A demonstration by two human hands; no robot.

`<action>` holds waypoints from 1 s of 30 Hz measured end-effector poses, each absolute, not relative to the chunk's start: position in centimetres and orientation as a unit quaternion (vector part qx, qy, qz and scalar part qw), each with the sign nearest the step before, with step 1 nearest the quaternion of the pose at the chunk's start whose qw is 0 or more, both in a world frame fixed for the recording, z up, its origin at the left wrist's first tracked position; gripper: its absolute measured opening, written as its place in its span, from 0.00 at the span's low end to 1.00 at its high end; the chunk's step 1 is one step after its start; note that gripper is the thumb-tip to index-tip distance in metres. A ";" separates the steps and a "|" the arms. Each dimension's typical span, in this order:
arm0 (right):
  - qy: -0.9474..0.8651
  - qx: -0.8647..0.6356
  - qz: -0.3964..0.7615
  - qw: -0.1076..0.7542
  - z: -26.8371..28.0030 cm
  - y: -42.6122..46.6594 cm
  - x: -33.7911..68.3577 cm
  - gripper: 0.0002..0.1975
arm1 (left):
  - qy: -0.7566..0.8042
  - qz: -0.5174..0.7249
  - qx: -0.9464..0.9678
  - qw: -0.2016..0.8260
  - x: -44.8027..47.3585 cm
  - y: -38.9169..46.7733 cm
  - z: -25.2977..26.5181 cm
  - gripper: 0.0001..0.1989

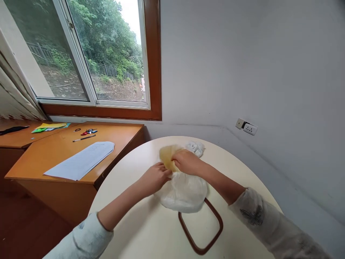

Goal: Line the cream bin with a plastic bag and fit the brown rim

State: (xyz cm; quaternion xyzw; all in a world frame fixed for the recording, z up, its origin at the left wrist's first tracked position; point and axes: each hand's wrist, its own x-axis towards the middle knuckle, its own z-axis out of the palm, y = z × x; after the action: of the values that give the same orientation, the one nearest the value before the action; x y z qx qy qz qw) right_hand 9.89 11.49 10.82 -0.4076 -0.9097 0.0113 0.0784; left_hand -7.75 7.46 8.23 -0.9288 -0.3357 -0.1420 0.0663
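A soft white bag-like bundle [185, 194] lies on the round table, its top edge gathered. My left hand [157, 178] is closed at the bundle's upper left edge, fingertips pinched on the white material. My right hand [188, 162] is closed on a thin yellow piece of soft material [167, 156] that stands up over the bundle's top. Blur hides whether the yellow piece is joined to the bundle. From under the bundle's near side a brown rounded loop [201, 250], like a bag handle, lies flat on the table.
Behind my right hand lies a crumpled white piece [195, 148] on the cream round table [126, 223]. An orange wooden desk [121, 131] at left holds papers [83, 160], a pen [84, 138], keys [90, 131] and coloured sheets [48, 126]. A wall socket [250, 128] is at right.
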 end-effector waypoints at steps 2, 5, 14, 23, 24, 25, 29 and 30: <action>-0.907 -0.389 0.021 0.158 11.2 11.4 11.0 0.17 | -0.368 -0.134 -0.919 0.046 -8.1 8.1 8.9 0.07; -0.889 -0.388 0.069 0.232 10.6 11.3 12.9 0.29 | -0.410 -0.128 -0.903 0.017 -8.7 8.8 9.8 0.08; -0.807 -0.466 0.260 0.255 4.6 11.9 16.1 0.42 | -0.380 -0.217 -0.898 -0.050 -9.6 9.7 9.1 0.08; -0.755 -0.364 0.405 0.365 0.5 12.4 13.5 0.37 | -0.457 -0.414 -0.736 -0.281 -9.7 10.1 4.1 0.57; -0.752 -0.360 0.415 0.365 0.2 12.4 13.1 0.36 | -0.450 -0.424 -0.718 -0.320 -9.5 10.2 3.5 0.57; -0.748 -0.359 0.423 0.364 -0.1 12.3 12.8 0.35 | -0.439 -0.434 -0.700 -0.358 -9.3 10.3 2.9 0.57; -0.743 -0.355 0.445 0.353 -0.2 12.0 12.6 0.37 | -0.403 -0.450 -0.655 -0.454 -9.0 10.3 1.5 0.58; -0.745 -0.345 0.454 0.346 0.0 12.0 12.9 0.37 | -0.402 -0.446 -0.656 -0.457 -9.3 10.2 1.4 0.58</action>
State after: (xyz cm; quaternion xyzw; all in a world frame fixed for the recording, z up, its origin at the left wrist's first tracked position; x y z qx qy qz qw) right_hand 12.87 12.01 -0.02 -0.3453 -0.7451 0.4541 0.3456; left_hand -9.29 10.22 1.37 -0.6560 -0.4019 -0.4461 -0.4573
